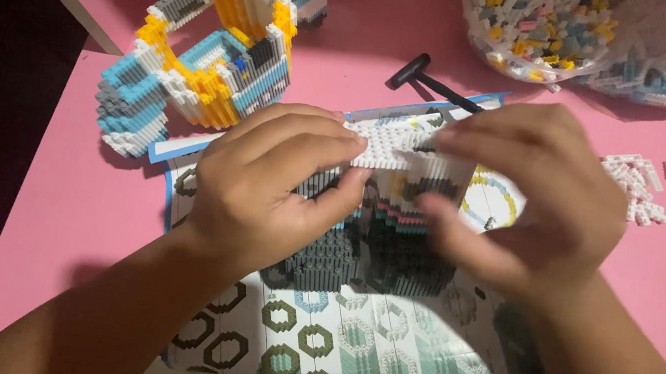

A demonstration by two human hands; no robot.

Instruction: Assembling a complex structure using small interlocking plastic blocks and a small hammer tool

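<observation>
Together, both hands, left (266, 192) and right (526, 195), palms down, clamped on the brick model (383, 217) over the instruction sheet (349, 345).

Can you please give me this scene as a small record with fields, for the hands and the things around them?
surface: pink table
left hand: grips the left side of the block model
right hand: blurred, fingers on the model's right side and white top
under the model: printed instruction sheet
far left: second block build in blue, yellow, grey and white
behind the hands: black hammer-shaped tool
far right: clear bags of loose blocks
right: small pile of white blocks
</observation>
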